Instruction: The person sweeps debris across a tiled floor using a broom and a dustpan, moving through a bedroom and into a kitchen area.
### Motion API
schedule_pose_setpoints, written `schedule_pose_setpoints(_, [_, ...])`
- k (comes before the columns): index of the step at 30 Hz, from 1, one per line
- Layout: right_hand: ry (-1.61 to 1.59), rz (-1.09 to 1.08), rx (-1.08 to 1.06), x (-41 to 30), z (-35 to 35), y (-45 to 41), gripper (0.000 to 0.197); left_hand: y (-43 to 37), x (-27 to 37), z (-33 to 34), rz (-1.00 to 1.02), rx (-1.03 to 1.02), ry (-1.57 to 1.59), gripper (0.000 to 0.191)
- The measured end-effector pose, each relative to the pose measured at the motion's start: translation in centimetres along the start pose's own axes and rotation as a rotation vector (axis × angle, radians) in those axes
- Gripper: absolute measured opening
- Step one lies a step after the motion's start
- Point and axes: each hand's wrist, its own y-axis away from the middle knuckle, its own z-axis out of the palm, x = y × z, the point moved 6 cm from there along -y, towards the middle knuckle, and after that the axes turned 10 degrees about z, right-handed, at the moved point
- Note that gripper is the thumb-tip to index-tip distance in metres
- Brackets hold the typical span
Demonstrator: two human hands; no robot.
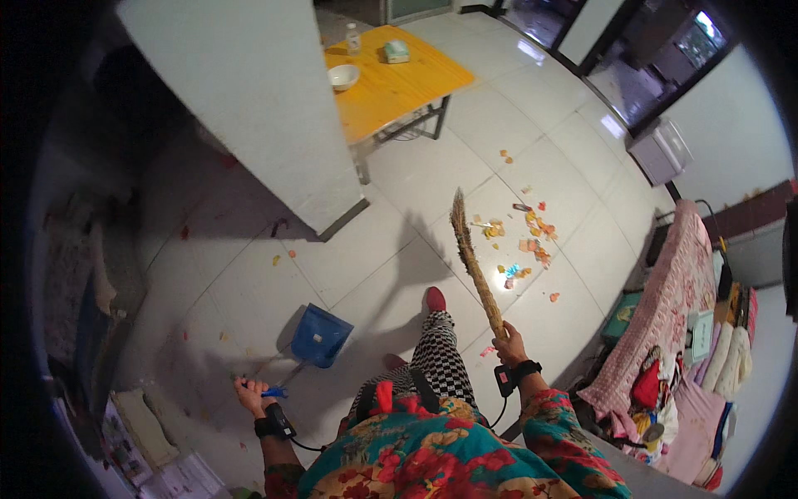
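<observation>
My right hand [510, 347] grips the handle end of a straw broom [477, 271], whose bristle tip points away from me beside a scatter of orange, red and yellow scraps [537, 236] on the tiles. A small bright blue scrap [512, 271] lies among them. At the lower left my left hand [251, 395] is closed around the blue-ended handle [275, 392] of a dustpan. The blue dustpan pan [322, 335] is at the left of my feet, and its thin shaft runs back towards that hand. Whether the pan touches the floor I cannot tell.
A white wall corner [274, 125] juts out ahead on the left. Beyond it stands a yellow wooden table [405, 75] with a bowl, a bottle and a tissue pack. Cloth-covered furniture [664, 299] lines the right. More scraps [283, 256] lie on the floor at left.
</observation>
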Motion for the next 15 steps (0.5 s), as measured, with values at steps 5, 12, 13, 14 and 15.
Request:
schedule_pose_setpoints(5, [0.042,0.079,0.141,9.8,-6.3,1.2,0.061,2.4,-3.2,6.8,-0.065,-0.056,-0.081,0.026])
schedule_pose_setpoints(12, [0.656,0.19,0.036,17.3,-10.2,5.0,0.05,5.3,-3.4,13.3,-0.068,-0.223,-0.131,0.023])
schedule_pose_setpoints(13, [0.651,0.206,0.035,18.6,-11.5,4.4,0.05,6.0,-4.1,14.6,-0.081,-0.231,-0.132,0.023])
schedule_pose_setpoints(14, [0.691,0.227,0.04,19.8,-12.5,3.6,0.049,6.7,-4.7,15.9,-0.093,-0.238,-0.134,0.023])
schedule_pose_setpoints(15, [0.732,0.241,0.036,20.0,-13.0,3.0,0.049,7.4,-5.0,17.0,-0.089,-0.237,-0.148,0.023])
